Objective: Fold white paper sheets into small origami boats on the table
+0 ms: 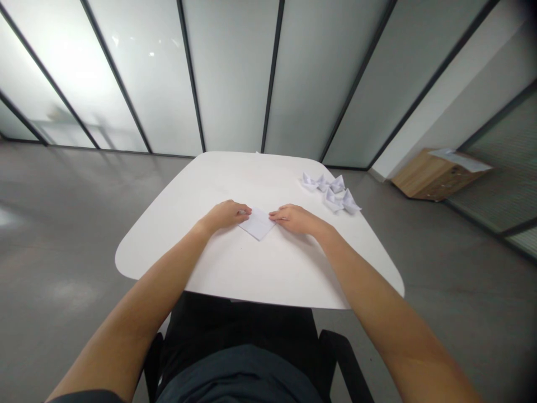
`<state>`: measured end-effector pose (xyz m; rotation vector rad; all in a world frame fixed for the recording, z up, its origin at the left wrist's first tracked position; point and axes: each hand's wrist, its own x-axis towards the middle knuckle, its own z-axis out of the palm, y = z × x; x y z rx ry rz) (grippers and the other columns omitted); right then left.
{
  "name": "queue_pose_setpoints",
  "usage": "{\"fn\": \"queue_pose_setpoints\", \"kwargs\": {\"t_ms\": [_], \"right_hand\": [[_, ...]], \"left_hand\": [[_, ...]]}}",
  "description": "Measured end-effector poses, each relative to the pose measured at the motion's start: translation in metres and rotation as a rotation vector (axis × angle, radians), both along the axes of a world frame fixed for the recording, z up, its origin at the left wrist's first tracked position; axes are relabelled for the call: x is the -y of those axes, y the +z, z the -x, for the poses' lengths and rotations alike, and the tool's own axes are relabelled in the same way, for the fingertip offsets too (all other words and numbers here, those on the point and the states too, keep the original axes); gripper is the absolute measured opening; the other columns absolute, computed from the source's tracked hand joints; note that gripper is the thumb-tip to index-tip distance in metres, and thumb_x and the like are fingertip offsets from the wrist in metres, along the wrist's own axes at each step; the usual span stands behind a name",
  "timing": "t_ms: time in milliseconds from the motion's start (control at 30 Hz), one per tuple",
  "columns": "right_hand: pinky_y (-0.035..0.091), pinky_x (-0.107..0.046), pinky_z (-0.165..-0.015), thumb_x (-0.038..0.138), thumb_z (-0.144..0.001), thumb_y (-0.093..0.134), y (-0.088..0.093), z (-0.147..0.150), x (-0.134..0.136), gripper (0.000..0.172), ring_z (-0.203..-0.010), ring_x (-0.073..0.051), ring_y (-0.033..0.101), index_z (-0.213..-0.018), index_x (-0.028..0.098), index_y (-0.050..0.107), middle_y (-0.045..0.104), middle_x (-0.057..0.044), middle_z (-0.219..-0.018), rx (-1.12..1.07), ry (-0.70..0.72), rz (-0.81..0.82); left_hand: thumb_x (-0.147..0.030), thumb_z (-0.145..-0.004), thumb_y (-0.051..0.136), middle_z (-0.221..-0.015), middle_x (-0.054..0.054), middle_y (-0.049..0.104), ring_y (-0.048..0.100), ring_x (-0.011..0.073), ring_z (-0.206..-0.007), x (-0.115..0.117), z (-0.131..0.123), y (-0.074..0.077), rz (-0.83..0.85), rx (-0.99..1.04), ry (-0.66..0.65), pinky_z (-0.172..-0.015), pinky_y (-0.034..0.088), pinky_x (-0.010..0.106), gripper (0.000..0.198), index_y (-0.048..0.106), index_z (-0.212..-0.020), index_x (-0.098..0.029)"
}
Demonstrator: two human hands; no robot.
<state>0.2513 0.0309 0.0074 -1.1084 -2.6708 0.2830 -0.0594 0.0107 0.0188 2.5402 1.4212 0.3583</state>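
A folded sheet of white paper (259, 225) lies on the white table (251, 274), one corner pointing toward me. My left hand (229, 215) grips its left corner between thumb and fingers. At the opposite corner, my right hand (292, 218) pinches the paper with its fingertips. Both forearms reach in over the table's near edge. Several folded white paper boats (335, 197) stand in a cluster beyond my right hand, close to the table's right edge.
A wooden cabinet (436, 176) with papers on top stands on the grey floor at the right. Frosted glass panels (230, 73) with dark frames rise behind the table. A black chair armrest (342, 358) is beside my lap.
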Motion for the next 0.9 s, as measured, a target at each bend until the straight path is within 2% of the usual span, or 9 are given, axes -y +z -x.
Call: {"fn": "queue_pose_setpoints", "kwargs": {"t_ms": [133,233,367,500,567,633,733,800,900], "right_hand": [[0.052,-0.042,-0.112,0.021,-0.099,0.066,-0.001,0.002,0.001,0.030,-0.124,-0.025,0.069,-0.120,0.035,0.082,0.078,0.002,-0.130,-0.028,0.004,0.000],[0.049,-0.040,-0.115,0.021,-0.096,0.071,-0.001,0.007,0.002,0.025,-0.125,-0.024,0.069,-0.114,0.032,0.084,0.079,0.000,-0.126,-0.047,0.001,-0.019],[0.047,-0.039,-0.113,0.024,-0.096,0.072,-0.001,0.014,0.001,0.016,-0.117,-0.023,0.072,-0.106,0.027,0.085,0.082,-0.003,-0.117,-0.069,0.009,-0.038],[0.046,-0.039,-0.113,0.023,-0.095,0.074,-0.003,0.019,0.002,0.013,-0.115,-0.023,0.072,-0.102,0.025,0.084,0.082,-0.003,-0.115,-0.084,-0.027,-0.049],[0.046,-0.040,-0.113,0.024,-0.096,0.073,-0.005,0.021,0.004,0.014,-0.117,-0.023,0.071,-0.106,0.025,0.083,0.081,-0.004,-0.117,-0.088,-0.059,-0.062],[0.046,-0.041,-0.113,0.027,-0.097,0.073,-0.007,0.022,0.005,0.022,-0.122,-0.025,0.068,-0.118,0.025,0.080,0.079,-0.005,-0.126,-0.081,-0.099,-0.080],[0.045,-0.044,-0.114,0.031,-0.100,0.070,-0.011,0.025,0.006,0.032,-0.129,-0.027,0.064,-0.131,0.027,0.074,0.073,-0.006,-0.137,-0.054,-0.168,-0.093],[0.045,-0.046,-0.113,0.031,-0.102,0.067,-0.013,0.027,0.006,0.029,-0.130,-0.028,0.062,-0.130,0.027,0.075,0.072,-0.007,-0.139,-0.037,-0.202,-0.096],[0.045,-0.048,-0.113,0.028,-0.103,0.064,-0.015,0.030,0.007,0.027,-0.133,-0.029,0.060,-0.127,0.026,0.075,0.070,-0.007,-0.142,-0.041,-0.202,-0.104]], "left_hand": [[-0.049,-0.095,0.066,-0.124,0.003,0.079,0.074,0.0228,-0.106,-0.002,0.002,-0.003,0.032,0.025,-0.022,-0.097,0.053,0.032,0.042,0.073,-0.132,-0.030],[-0.045,-0.092,0.070,-0.129,0.003,0.078,0.074,0.0225,-0.106,-0.002,0.002,-0.004,0.060,0.064,-0.038,-0.098,0.053,0.031,0.042,0.073,-0.131,-0.029],[-0.036,-0.092,0.070,-0.128,0.004,0.078,0.074,0.0207,-0.104,-0.003,0.003,-0.003,0.102,0.136,-0.052,-0.097,0.054,0.031,0.033,0.076,-0.122,-0.025],[-0.031,-0.090,0.069,-0.116,0.004,0.080,0.075,0.0211,-0.101,-0.003,0.006,0.000,0.114,0.152,-0.028,-0.096,0.055,0.032,0.026,0.078,-0.114,-0.024],[-0.029,-0.089,0.070,-0.115,0.004,0.080,0.075,0.0211,-0.099,-0.002,0.006,0.002,0.095,0.152,0.002,-0.095,0.055,0.032,0.030,0.076,-0.117,-0.024],[-0.026,-0.086,0.073,-0.117,0.005,0.079,0.075,0.0208,-0.099,-0.001,0.005,0.003,0.087,0.169,0.052,-0.095,0.056,0.032,0.044,0.070,-0.130,-0.024],[-0.024,-0.086,0.074,-0.108,0.004,0.080,0.075,0.0203,-0.097,0.000,0.003,0.003,0.130,0.195,0.127,-0.091,0.056,0.031,0.064,0.057,-0.147,-0.023],[-0.025,-0.087,0.073,-0.109,0.005,0.079,0.074,0.0208,-0.099,0.000,0.001,0.003,0.134,0.176,0.143,-0.092,0.056,0.030,0.061,0.057,-0.146,-0.021],[-0.027,-0.090,0.070,-0.122,0.011,0.075,0.073,0.0234,-0.105,-0.002,-0.001,0.003,0.080,0.087,0.103,-0.098,0.054,0.033,0.042,0.068,-0.131,-0.018]]}}
